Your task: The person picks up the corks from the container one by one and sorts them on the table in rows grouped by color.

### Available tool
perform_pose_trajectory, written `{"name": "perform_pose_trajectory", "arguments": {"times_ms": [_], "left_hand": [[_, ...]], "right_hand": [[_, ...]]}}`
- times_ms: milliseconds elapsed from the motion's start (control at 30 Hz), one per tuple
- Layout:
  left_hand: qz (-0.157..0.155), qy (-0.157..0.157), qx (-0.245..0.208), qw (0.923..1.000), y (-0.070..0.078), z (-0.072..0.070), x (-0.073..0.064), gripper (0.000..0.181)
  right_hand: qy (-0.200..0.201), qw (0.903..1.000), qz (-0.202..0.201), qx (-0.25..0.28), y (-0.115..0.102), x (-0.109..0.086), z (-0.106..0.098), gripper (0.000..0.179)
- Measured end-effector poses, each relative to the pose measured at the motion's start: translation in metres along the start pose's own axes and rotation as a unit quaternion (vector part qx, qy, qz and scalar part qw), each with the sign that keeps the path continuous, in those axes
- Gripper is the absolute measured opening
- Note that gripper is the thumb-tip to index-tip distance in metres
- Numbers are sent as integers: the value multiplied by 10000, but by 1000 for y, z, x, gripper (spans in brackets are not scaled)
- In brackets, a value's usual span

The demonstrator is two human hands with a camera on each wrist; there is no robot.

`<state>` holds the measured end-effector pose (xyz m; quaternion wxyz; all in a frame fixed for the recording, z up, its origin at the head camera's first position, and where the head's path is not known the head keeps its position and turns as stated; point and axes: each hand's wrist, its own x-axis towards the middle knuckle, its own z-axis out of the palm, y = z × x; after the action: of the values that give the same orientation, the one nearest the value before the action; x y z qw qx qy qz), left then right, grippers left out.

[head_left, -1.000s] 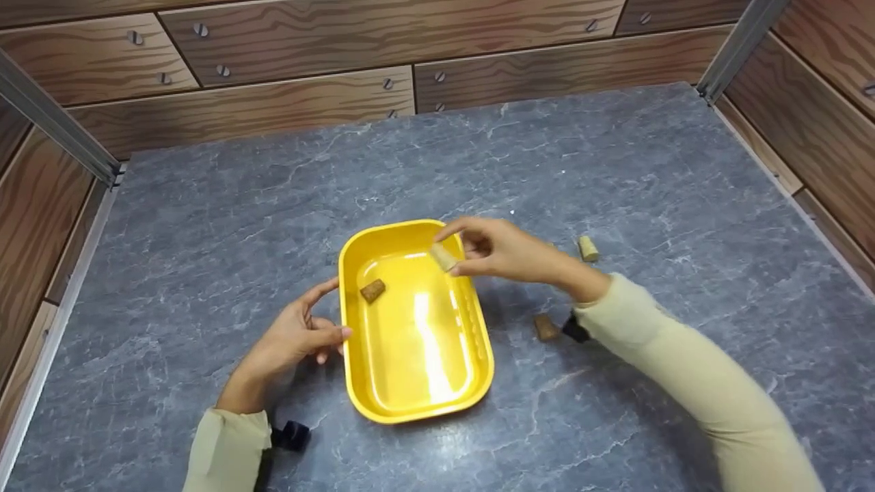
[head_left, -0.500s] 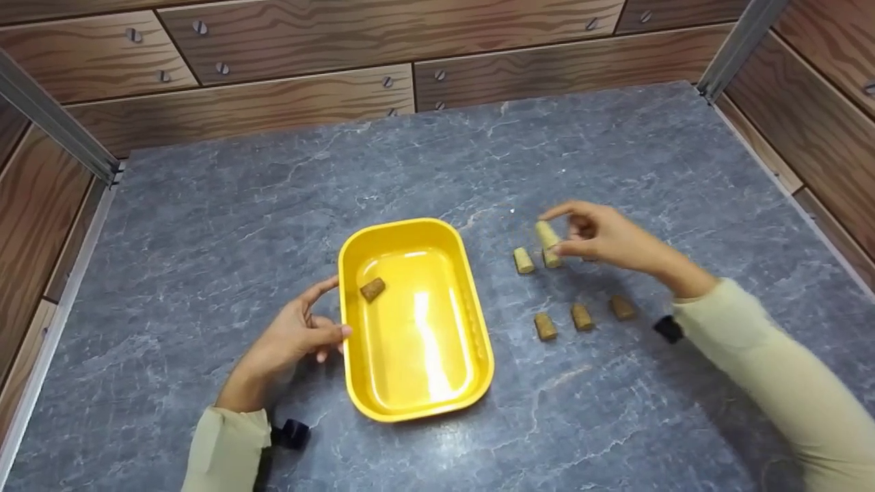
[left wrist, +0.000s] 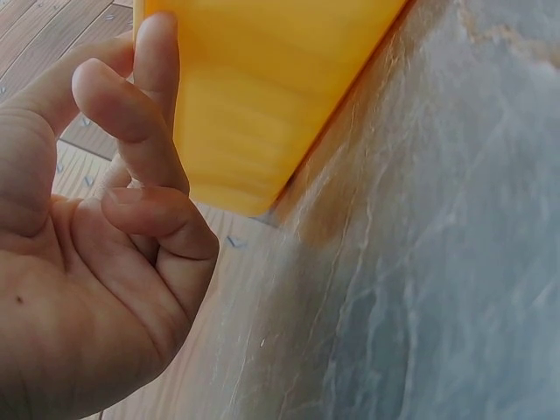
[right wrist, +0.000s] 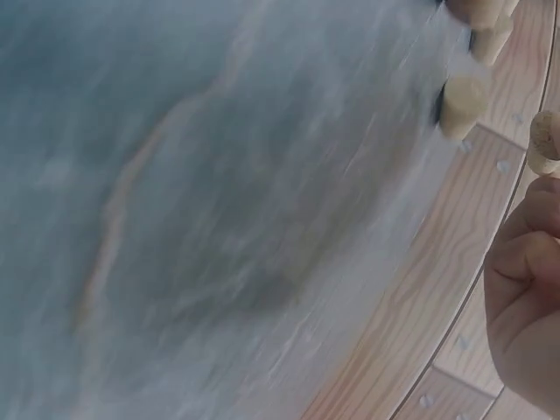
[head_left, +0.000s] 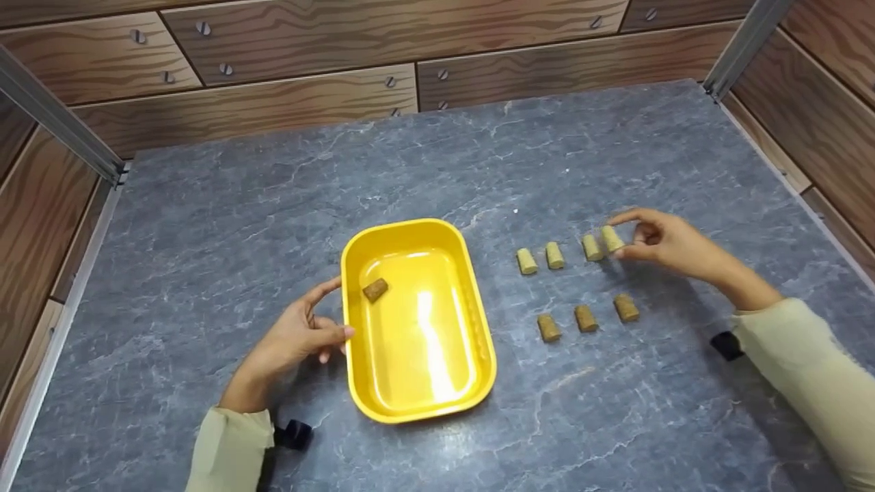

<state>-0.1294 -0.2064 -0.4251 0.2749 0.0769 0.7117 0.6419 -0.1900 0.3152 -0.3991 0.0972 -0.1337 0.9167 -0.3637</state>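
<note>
A yellow rectangular tray (head_left: 418, 342) stands on the grey table. My left hand (head_left: 297, 342) grips its left side, thumb tip over the rim and index finger along the outer wall; the left wrist view shows the other fingers (left wrist: 157, 219) curled beside that wall. Inside the tray lies a brown cork (head_left: 375, 290). My right hand (head_left: 677, 246) pinches a pale cork (head_left: 612, 239) between thumb and index finger, just right of another pale cork (head_left: 592, 247). In the right wrist view, the held cork (right wrist: 544, 143) shows above the curled fingers.
Two more pale corks, one near the tray (head_left: 526, 261) and one beside it (head_left: 554, 255), continue the back row. A front row has three brown corks: left (head_left: 548, 328), middle (head_left: 586, 318) and right (head_left: 625, 308). Wood-patterned walls (head_left: 273, 102) border the table (head_left: 342, 171).
My right hand has gone from over the tray to the right. It set a pale cork down in the back row and now pinches another further right. The left hand stays at the tray.
</note>
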Motion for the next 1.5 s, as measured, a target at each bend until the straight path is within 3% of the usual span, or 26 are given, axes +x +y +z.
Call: {"name": "perform_pose_trajectory", "arguments": {"times_ms": [600,1000,1500], "left_hand": [[-21,77,2,10000,-1,-1,0,85],[75,-63,62,9999,-2,-1,0,83],[61,-4,11,10000,0,0,-1,85]], "right_hand": [[87,9986,237,-462,28,-8,-18,44],[-204,9952,573,-767,29,-5,-16,44],[-464,9906,778,-1030,27,9,-11,48]]}}
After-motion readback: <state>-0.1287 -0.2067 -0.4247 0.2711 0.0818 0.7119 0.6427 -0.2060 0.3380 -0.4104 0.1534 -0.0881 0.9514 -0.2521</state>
